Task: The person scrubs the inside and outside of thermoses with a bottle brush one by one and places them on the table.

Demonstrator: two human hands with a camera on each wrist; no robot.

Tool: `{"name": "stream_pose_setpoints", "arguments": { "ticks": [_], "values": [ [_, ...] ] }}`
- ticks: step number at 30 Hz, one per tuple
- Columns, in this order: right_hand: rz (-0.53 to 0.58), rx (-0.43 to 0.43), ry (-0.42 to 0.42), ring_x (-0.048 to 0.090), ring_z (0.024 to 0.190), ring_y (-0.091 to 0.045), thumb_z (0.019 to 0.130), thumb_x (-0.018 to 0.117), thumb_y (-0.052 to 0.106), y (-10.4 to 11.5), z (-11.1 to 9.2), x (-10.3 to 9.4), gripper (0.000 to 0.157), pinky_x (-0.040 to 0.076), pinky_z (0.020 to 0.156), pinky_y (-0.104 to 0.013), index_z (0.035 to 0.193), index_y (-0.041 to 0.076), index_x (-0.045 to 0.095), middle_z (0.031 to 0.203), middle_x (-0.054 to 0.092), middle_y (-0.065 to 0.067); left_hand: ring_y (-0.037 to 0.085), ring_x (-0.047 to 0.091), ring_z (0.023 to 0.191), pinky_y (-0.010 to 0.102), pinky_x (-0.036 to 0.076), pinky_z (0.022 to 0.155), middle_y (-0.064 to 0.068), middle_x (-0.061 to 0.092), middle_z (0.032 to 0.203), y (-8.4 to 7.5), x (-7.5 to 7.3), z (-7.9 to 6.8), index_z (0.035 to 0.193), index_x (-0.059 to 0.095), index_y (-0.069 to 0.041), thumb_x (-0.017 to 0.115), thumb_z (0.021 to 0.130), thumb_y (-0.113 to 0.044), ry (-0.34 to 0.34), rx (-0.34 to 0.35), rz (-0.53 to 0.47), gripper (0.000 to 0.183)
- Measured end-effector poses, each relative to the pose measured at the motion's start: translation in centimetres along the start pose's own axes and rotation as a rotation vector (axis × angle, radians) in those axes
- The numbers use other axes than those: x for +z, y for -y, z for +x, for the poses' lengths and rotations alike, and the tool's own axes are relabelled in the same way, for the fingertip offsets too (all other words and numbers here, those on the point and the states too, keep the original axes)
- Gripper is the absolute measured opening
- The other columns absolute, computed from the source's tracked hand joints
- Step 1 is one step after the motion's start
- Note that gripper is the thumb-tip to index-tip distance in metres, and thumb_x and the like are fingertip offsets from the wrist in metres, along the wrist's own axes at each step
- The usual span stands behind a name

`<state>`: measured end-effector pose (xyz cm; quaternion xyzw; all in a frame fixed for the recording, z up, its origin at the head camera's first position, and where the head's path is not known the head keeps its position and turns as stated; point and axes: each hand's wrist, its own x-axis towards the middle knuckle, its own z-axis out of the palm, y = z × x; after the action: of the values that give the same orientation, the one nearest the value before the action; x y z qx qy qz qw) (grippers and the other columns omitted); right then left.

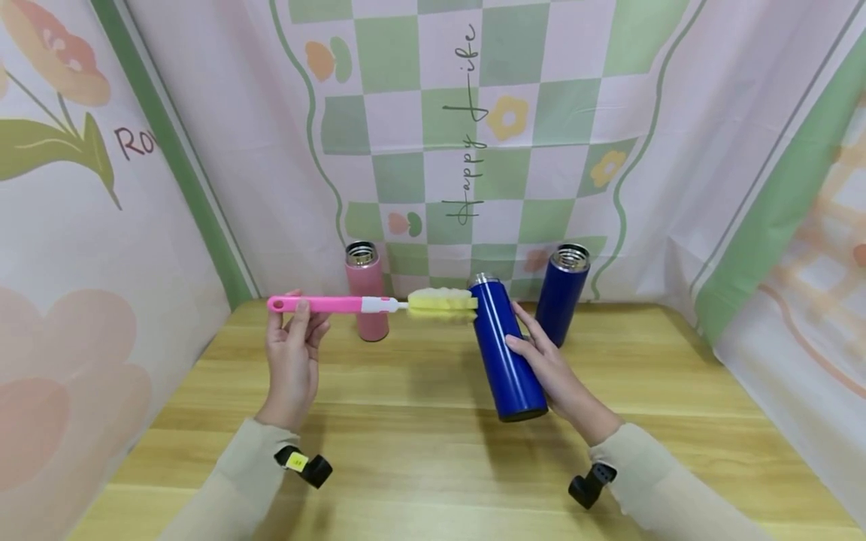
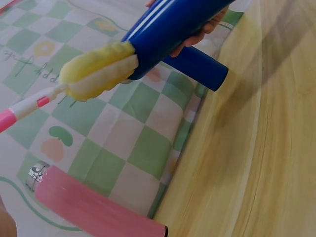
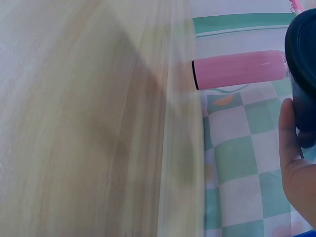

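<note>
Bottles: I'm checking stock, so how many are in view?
3: a tilted blue bottle in the right hand, a standing blue bottle behind that hand, and a pink bottle standing behind the brush.

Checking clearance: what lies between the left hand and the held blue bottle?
The sponge bottle brush, with the pink bottle behind it, in the head view.

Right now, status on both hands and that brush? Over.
Left hand holds pink-handled brush; right hand grips tilted blue bottle. Yellow brush head outside bottle, near its mouth. Nothing seen between them; pink bottle and second blue bottle stand behind.
</note>
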<state>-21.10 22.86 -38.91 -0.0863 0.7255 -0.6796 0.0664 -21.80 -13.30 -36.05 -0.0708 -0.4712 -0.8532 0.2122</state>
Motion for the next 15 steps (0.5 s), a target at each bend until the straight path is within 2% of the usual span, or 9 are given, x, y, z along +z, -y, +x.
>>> {"name": "stream_pose_setpoints", "arguments": {
  "ticks": [4,10,12,15],
  "values": [
    [0.024,-0.013,0.016,0.054,0.117,-0.037,0.107,0.044,0.036,-0.17,0.09,0.22,0.062,0.053,0.090,-0.042,0.161,0.037,0.013,0.152,0.031,-0.027,0.014,0.069,0.094,0.021,0.059,0.083,0.010,0.062,0.110,0.10,-0.04,0.16,0.128,0.052,-0.011,0.060,0.101,-0.029,-0.022,0.015,-0.009,0.033],
    [0.046,-0.033,0.026,0.055,0.111,-0.032,0.108,0.037,0.034,-0.28,0.19,0.45,0.058,0.053,0.086,-0.041,0.161,0.032,0.013,0.153,0.026,-0.023,0.014,0.070,0.095,0.021,0.059,0.082,0.010,0.064,0.112,0.29,-0.12,0.24,0.128,0.053,-0.012,0.061,0.100,-0.028,-0.055,0.002,-0.034,0.034],
    [0.042,-0.043,0.013,0.057,0.108,-0.032,0.107,0.039,0.034,-0.24,0.18,0.53,0.059,0.054,0.085,-0.041,0.161,0.033,0.013,0.150,0.029,-0.025,0.014,0.070,0.095,0.020,0.059,0.081,0.010,0.064,0.112,0.36,-0.13,0.23,0.129,0.052,-0.012,0.061,0.100,-0.028,-0.056,0.001,-0.032,0.034],
    [0.028,-0.056,-0.004,0.058,0.108,-0.035,0.104,0.050,0.029,-0.22,0.17,0.72,0.067,0.056,0.084,-0.044,0.160,0.035,0.013,0.143,0.036,-0.030,0.015,0.070,0.095,0.020,0.059,0.081,0.010,0.063,0.112,0.45,-0.20,0.17,0.129,0.052,-0.012,0.061,0.100,-0.028,-0.053,0.004,-0.027,0.034]
  ]
}}
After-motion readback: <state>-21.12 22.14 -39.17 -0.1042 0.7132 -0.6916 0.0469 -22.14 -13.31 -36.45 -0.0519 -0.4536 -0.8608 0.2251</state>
